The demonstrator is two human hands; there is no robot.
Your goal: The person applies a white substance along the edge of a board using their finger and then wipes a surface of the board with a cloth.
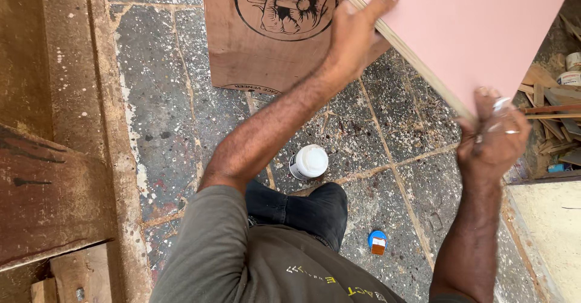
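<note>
A large pink-faced board with a pale plywood edge slants across the upper right. My left hand grips its edge near the top, fingers wrapped over the pink face. My right hand is closed at the board's lower edge around a small shiny object that is blurred. Behind the pink board leans a brown plywood sheet with a black round stamp. My knee in dark trousers shows below.
A white round container stands on the paint-spattered stone floor. A small blue cap lies nearer me. Dark wooden planks fill the left. Wood scraps and tins pile at the right, above a pale slab.
</note>
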